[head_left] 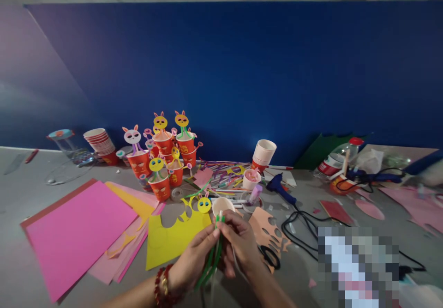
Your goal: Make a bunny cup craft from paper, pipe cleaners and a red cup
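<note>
My left hand (194, 258) and my right hand (242, 242) meet at the near middle of the table, fingers pinched together. Between them are long thin green strips (209, 268) with a whitish one among them. Their upper ends stick out above my fingertips, and the lower ends hang below my hands. Just beyond stands a white paper cup (223, 204), partly behind my fingers. Left of it lies a yellow rabbit face (204, 204) with dark eyes, by a cut yellow sheet (169, 243). Cut peach paper (262, 222) lies beside my right hand.
Red cups with rabbit figures (160, 188) stand back left, near pink sheets (79, 234). Coloured sticks and pens (224, 178) are heaped at the centre. A blue glue gun (281, 188) trails a black cord. Black-handled scissors (270, 257) and a bottle (337, 158) are to the right.
</note>
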{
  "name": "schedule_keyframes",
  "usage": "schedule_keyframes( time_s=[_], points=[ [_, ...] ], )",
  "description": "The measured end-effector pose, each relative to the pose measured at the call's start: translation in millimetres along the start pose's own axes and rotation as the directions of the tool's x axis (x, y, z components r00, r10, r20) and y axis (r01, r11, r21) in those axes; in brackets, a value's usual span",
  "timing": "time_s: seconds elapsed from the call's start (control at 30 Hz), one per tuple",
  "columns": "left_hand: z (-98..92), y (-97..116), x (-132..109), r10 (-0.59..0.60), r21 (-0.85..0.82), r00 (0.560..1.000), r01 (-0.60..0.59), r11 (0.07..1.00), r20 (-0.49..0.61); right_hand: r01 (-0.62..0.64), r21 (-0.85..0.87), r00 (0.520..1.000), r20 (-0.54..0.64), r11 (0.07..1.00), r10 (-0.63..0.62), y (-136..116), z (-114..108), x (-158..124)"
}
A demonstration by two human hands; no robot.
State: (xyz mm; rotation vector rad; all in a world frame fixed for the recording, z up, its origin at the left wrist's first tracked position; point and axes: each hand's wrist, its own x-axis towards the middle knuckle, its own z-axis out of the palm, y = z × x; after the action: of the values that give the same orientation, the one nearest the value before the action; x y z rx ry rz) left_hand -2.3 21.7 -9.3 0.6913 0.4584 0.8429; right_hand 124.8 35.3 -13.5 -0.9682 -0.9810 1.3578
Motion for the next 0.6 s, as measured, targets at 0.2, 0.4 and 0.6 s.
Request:
schedule_keyframes(
  time_s=[0.2,0.4,0.6],
  points=[
    [3.7,2,-3,0.010,0.016,0.999,-0.010,1.000,-0.040,0.057,-0.070,0.998,0.021,0.996,-0.056,4,0,-2],
    [3.7,6,-8,-0.031,-0.013,0.995,0.030,0.999,-0.096,0.066,-0.051,0.997,0.035,0.997,-0.064,11,3,-5],
    [-6.3,-3,-13,-0.019,-0.039,0.994,0.015,0.999,-0.103,0.193,-0.102,0.981,0.011,0.976,-0.192,13,7,-6]
  ],
)
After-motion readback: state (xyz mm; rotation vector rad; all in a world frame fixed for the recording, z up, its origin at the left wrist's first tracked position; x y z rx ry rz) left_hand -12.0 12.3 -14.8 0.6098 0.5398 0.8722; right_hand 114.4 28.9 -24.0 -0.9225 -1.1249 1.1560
